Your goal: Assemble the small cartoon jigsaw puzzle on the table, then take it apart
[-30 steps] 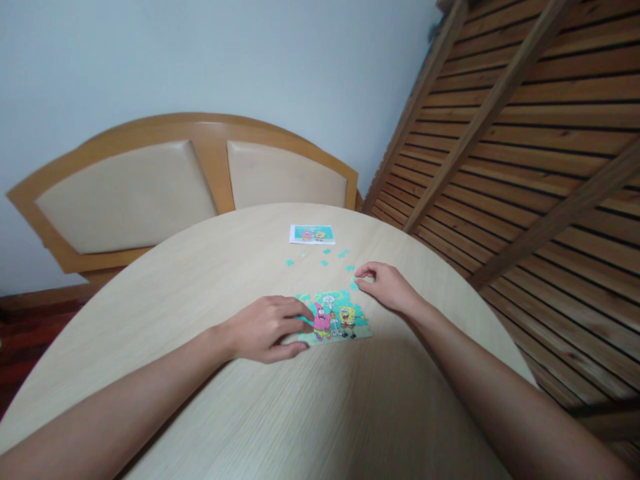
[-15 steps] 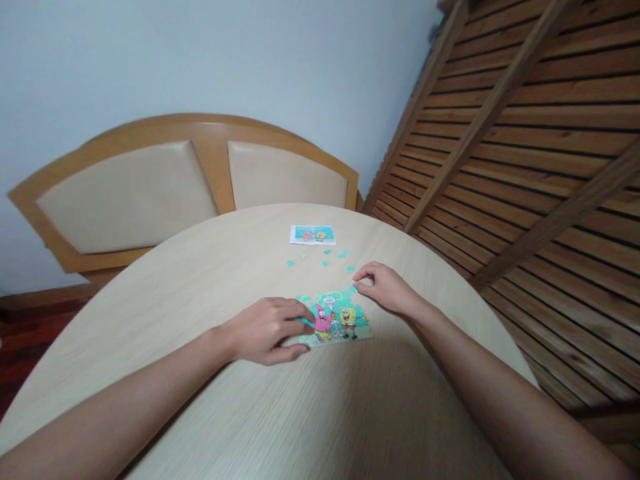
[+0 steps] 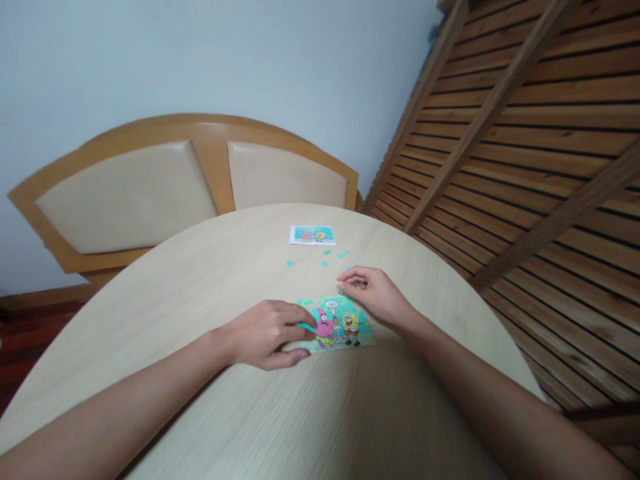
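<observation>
A partly joined jigsaw puzzle [image 3: 351, 325] with cartoon figures on a teal ground lies flat on the table. My left hand [image 3: 273, 333] rests over its left end, fingers spread and lying on it. Just above the puzzle's far edge, my right hand [image 3: 367, 290] has thumb and forefinger pinched together. A small teal puzzle piece [image 3: 341, 291] shows at those fingertips, mostly hidden by them. Several loose teal pieces [image 3: 327, 253] are scattered beyond the puzzle, one of them partly behind my right fingers.
Beyond the loose pieces lies a small printed picture card [image 3: 314, 235] with the same cartoon figures. The round pale wooden table [image 3: 210, 267] meets a padded bench back [image 3: 125, 193] on the far side. A slatted wooden panel [image 3: 525, 200] leans along the right.
My right hand has moved left along the puzzle's far edge with the piece. The puzzle has slid slightly towards me, and my left hand stays on it.
</observation>
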Motion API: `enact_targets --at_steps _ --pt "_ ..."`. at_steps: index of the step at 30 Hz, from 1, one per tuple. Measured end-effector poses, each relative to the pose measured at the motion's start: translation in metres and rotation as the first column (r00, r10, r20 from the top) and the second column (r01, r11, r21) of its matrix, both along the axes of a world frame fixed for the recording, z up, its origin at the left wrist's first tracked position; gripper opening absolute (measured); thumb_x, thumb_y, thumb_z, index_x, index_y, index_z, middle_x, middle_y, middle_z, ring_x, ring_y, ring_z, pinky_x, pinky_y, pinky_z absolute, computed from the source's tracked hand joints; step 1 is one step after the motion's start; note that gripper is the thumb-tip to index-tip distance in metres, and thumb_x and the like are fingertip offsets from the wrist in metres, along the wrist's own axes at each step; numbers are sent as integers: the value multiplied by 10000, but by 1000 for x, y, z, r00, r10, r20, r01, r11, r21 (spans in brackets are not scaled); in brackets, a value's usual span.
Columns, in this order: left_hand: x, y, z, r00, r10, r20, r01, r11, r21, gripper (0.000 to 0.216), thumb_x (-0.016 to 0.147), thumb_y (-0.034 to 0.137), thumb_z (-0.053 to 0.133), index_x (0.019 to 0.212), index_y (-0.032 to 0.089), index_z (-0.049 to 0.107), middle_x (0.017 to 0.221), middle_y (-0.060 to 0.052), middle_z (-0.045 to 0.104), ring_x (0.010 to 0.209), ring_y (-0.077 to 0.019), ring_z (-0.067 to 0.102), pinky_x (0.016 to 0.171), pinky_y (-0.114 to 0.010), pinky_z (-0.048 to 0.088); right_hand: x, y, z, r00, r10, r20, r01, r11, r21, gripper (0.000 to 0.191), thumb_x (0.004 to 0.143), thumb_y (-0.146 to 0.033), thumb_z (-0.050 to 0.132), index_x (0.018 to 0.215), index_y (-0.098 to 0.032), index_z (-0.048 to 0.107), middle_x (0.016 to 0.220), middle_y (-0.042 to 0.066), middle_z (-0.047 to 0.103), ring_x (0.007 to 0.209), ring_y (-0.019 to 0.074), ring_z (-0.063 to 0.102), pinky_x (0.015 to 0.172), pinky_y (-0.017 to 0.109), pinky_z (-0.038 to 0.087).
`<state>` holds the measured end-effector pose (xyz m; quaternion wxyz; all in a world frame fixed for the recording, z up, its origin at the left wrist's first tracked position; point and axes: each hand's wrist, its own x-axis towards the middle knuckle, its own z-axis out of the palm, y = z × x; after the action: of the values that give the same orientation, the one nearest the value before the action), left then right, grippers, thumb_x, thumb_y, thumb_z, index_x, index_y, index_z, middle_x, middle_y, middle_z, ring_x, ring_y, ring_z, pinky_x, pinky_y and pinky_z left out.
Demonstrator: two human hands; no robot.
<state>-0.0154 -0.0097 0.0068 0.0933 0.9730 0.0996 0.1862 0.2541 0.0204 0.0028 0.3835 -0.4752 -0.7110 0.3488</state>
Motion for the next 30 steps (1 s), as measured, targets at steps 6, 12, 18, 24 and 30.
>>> enact_targets --at_steps 6,12,18,24,30 --pt "6 -5 -1 999 -46 -4 46 999 12 274 991 318 512 1201 189 632 1200 -122 694 1084 -240 677 937 -393 570 -23 -14 -1 997 80 17 -79 997 -21 165 791 -322 728 834 -163 729 843 56 763 815 196 699 782 327 548" --pt "9 -7 -2 998 -64 -4 64 998 23 276 1000 330 495 1184 180 635 1186 -129 693 1049 -240 687 925 -388 576 -26 -14 -8 993 91 74 -88 995 -46 161 803 -323 726 841 -168 753 840 51 776 799 193 715 747 296 543" --pt "10 -7 0 998 -62 -15 62 998 31 284 1001 331 487 1182 170 634 1191 -134 691 1038 -252 687 904 -390 574 -23 -14 -6 984 90 150 -92 996 4 101 809 -275 729 831 -182 760 844 40 774 807 189 712 767 292 536" --pt "9 -7 -2 998 -61 -23 61 998 28 288 1002 338 498 1193 168 631 1208 -131 684 1067 -254 677 927 -397 566 -24 -14 -3 981 86 173 -89 996 11 86 830 -250 723 848 -178 766 855 38 775 822 182 706 787 283 523" --pt "10 -6 -3 998 -56 -26 57 998 33 295 999 337 503 1205 169 631 1204 -134 684 1069 -252 681 933 -397 566 -22 -14 -5 971 102 215 -112 993 33 69 838 -241 725 856 -190 767 867 28 769 846 183 693 798 288 506"
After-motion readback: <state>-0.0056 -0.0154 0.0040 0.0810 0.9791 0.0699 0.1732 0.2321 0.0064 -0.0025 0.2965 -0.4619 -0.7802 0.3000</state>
